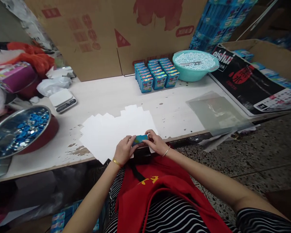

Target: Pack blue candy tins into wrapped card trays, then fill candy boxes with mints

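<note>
A small blue printed box [140, 139] is gripped at the near table edge by both hands. My left hand [124, 150], with a gold bracelet, pinches its left end. My right hand [155, 141], with a thin bangle, closes on its right end. The box sits over a fanned spread of white paper sheets [111, 131] lying on the white table [106, 94].
Rows of matching blue boxes [156, 75] stand at the back by a teal basin of white beads [194, 63]. A metal bowl of blue pieces [19, 129] and a small scale [62, 100] are left. Clear plastic bags [215, 111] lie right, cardboard boxes [257, 74] beyond.
</note>
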A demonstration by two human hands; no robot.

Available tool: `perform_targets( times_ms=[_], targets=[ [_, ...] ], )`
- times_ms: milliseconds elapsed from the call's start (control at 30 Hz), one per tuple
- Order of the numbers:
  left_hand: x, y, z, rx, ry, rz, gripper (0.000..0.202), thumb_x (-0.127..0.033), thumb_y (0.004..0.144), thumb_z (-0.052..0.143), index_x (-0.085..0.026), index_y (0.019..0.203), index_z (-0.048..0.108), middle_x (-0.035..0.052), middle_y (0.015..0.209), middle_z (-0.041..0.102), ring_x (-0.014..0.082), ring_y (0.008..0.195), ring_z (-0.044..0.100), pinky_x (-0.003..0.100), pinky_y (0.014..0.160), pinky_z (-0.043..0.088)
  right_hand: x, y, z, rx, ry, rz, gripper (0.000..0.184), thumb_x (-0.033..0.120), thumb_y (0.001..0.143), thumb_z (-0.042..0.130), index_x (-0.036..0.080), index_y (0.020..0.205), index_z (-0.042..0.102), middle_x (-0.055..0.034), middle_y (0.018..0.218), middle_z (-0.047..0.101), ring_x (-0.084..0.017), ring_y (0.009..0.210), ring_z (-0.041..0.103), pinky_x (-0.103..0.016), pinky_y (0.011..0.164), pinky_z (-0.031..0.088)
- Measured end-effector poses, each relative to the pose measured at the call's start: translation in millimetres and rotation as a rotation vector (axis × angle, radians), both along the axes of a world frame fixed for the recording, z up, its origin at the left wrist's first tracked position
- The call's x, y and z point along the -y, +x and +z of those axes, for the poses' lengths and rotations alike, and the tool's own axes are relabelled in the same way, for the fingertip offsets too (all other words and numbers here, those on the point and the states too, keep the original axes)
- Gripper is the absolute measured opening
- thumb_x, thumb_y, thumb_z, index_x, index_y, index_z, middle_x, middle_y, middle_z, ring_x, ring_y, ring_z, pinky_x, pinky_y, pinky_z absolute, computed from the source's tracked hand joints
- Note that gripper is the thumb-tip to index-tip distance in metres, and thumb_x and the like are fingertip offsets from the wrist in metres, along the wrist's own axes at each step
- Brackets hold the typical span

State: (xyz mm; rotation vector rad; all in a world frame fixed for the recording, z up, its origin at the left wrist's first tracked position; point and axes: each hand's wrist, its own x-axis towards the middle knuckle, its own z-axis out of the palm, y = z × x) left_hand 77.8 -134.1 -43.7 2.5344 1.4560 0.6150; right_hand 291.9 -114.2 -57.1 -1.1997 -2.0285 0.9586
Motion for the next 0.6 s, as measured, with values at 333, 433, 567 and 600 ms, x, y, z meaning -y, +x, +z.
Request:
perform_targets(
  times_ms=[333, 433, 567, 600],
  targets=[
    [-14, -2, 15.3, -0.143, -0.061, -0.159, 0.026, -0.038, 0.092, 0.046, -0.021, 0.103, 0.062, 0.0106, 0.113, 0.061, 0.0189, 0.09, 0.058, 0.033, 0.077, 0.049, 12, -4, -8.1, 0.282, 0.319, -0.045, 0.023, 0.033, 0.089, 0.055, 0.018, 0.105, 0.061, -0.0151, 0.118, 0.049, -0.024, 0.095, 0.048, -0.038, 0.08, 0.043],
    [-14, 5, 17.0, -0.053, -0.091, -0.205, 0.023, -0.029, 0.094, 0.042, -0.02, 0.09, 0.063, 0.0087, 0.109, 0.065, 0.0175, 0.089, 0.058, 0.033, 0.078, 0.049, 7, -5, -1.8, 0.331, 0.344, 0.004, 0.013, 0.024, 0.091, 0.051, 0.018, 0.087, 0.062, -0.0119, 0.109, 0.055, -0.023, 0.091, 0.047, -0.035, 0.076, 0.041],
    [-22, 16, 14.0, 0.084, -0.158, -0.217, 0.026, -0.026, 0.094, 0.04, -0.019, 0.086, 0.063, 0.0056, 0.084, 0.066, 0.0153, 0.08, 0.058, 0.029, 0.073, 0.049, -5, 2, 6.1, 0.383, 0.329, 0.045, 0.018, 0.024, 0.092, 0.048, 0.018, 0.081, 0.062, -0.0075, 0.086, 0.06, -0.022, 0.086, 0.048, -0.033, 0.073, 0.039],
    [-24, 16, 13.8, 0.11, -0.175, -0.225, 0.026, -0.027, 0.094, 0.04, -0.019, 0.086, 0.063, 0.0056, 0.084, 0.066, 0.0151, 0.079, 0.059, 0.029, 0.073, 0.049, -6, 9, 7.2, 0.36, 0.324, 0.045, 0.018, 0.03, 0.092, 0.05, 0.018, 0.085, 0.062, -0.0077, 0.089, 0.061, -0.022, 0.088, 0.049, -0.033, 0.075, 0.04]
  ],
)
